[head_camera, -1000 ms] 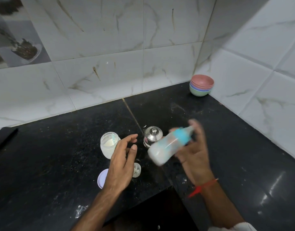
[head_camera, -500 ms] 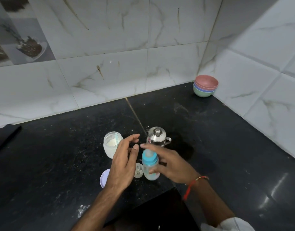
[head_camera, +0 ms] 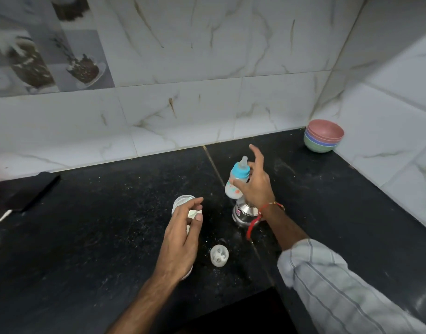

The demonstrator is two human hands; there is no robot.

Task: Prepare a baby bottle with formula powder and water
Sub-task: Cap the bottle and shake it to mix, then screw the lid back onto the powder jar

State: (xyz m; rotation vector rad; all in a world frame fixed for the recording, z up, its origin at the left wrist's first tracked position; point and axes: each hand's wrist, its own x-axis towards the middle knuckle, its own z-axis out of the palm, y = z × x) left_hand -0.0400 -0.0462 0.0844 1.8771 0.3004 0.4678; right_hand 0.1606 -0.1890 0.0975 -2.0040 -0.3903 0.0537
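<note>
1. The right hand (head_camera: 255,186) holds the clear baby bottle with a blue collar and teat (head_camera: 237,180) between thumb and lower fingers (head_camera: 256,153), the index finger pointing up; the bottle stands upright in the air, above the desk
2. The left hand (head_camera: 183,235) hovers with loosely curled fingers that hold nothing, over the translucent round powder jar (head_camera: 180,201)
3. A shiny steel lidded pot (head_camera: 244,212) sits just under the right wrist
4. A small white round cap (head_camera: 219,255) lies on the black speckled stone desk (head_camera: 98,225)
5. Stacked pastel bowls (head_camera: 324,138) stand in the far corner
</note>
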